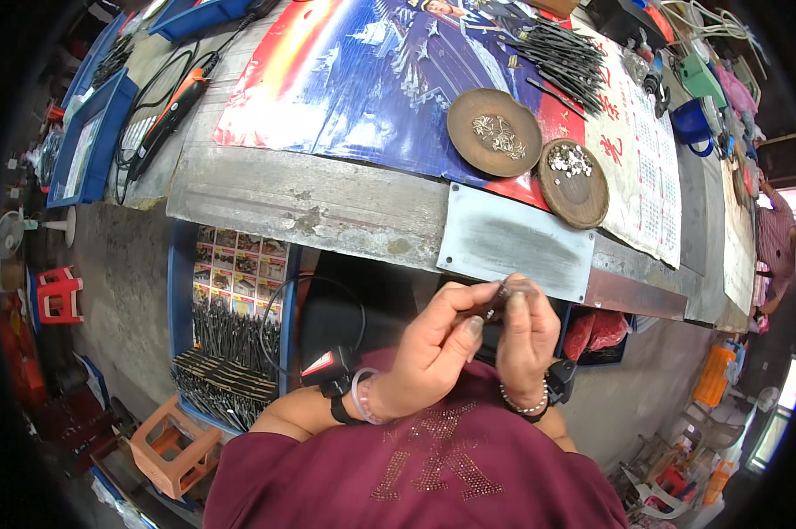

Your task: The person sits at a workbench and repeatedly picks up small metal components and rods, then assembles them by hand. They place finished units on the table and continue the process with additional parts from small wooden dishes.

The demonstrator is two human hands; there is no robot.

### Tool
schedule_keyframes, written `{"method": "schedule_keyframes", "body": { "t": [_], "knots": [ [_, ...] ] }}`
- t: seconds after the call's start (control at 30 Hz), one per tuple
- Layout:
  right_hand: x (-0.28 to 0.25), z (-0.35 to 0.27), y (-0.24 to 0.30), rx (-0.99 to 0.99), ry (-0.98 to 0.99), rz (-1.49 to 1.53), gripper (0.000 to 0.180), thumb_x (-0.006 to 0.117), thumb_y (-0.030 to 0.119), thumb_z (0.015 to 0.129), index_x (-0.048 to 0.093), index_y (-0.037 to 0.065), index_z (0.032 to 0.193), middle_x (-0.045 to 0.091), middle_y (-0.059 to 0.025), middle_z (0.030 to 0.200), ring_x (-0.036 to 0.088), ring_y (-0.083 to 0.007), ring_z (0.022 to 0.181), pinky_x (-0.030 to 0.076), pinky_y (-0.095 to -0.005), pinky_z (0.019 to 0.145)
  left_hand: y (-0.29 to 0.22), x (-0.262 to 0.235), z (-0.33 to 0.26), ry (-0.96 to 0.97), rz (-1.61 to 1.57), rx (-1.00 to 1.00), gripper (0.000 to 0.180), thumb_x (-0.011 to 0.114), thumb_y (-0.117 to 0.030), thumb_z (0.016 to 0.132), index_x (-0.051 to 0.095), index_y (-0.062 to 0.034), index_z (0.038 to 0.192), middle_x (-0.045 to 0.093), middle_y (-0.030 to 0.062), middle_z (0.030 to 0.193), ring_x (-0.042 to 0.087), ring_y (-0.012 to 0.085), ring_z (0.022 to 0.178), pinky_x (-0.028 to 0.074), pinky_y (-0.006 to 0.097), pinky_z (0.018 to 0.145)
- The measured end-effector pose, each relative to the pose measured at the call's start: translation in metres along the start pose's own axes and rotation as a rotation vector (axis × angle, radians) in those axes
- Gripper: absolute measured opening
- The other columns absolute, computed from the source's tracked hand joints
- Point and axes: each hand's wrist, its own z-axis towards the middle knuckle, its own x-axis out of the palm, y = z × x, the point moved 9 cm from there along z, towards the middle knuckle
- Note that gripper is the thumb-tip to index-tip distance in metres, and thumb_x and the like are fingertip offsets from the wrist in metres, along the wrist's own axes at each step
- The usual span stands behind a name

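Observation:
Close together in front of my chest, my left hand [439, 342] and my right hand [525, 346] are both closed, with thumbs and fingers pinched around a small dark piece [493, 309]. Fingers cover most of it, so its kind cannot be made out. Just beyond the fingertips lies a grey metal plate [514, 242] at the bench edge. Behind the plate sit a round brown dish [458, 123] of small brass-coloured parts [498, 135] and a wooden dish [576, 210] of small whitish pieces [570, 160].
A pile of thin black rods [561, 66] lies at the far right of the bench [301, 198]. An orange-and-black electric screwdriver [167, 123] and a blue tray [81, 150] are at left. Below, a blue crate [182, 291] holds many black rods. An orange stool [173, 445] stands lower left.

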Motion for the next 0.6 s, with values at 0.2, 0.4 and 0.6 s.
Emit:
{"method": "schedule_keyframes", "body": {
  "t": [0.2,0.4,0.6],
  "knots": [
    [-0.001,0.004,0.017,-0.190,0.081,-0.232,0.011,0.061,0.006,0.087,0.056,-0.003,0.087,0.055,-0.0109,0.077,0.052,-0.0168,0.067,0.043,-0.0267,0.059,0.003,0.005,-0.001,0.069,-0.006,-0.103,0.041,0.045,-0.003,0.098,0.039,-0.0027,0.139,0.057,0.0016,0.104,0.048,0.0024,0.077,0.041,0.018,0.065],
    [0.008,-0.006,0.037,-0.277,-0.016,-0.435,0.010,0.055,0.001,0.087,0.046,-0.001,0.083,0.045,-0.0123,0.074,0.044,-0.0254,0.061,0.038,-0.0342,0.054,-0.002,0.009,0.001,0.169,0.119,-0.014,0.041,0.044,-0.005,0.099,0.036,-0.0011,0.140,0.058,0.0034,0.105,0.052,0.0056,0.082,0.045,0.020,0.074],
    [-0.007,0.014,0.013,-0.014,0.039,0.199,0.024,0.039,0.012,0.100,0.054,-0.006,0.094,0.054,-0.0100,0.086,0.052,-0.0145,0.072,0.044,-0.0250,0.066,-0.023,0.000,0.021,0.148,0.280,-0.023,0.040,0.046,-0.007,0.099,0.037,0.0030,0.136,0.058,0.0030,0.083,0.049,0.0060,0.065,0.042,0.020,0.062]
  ]
}}
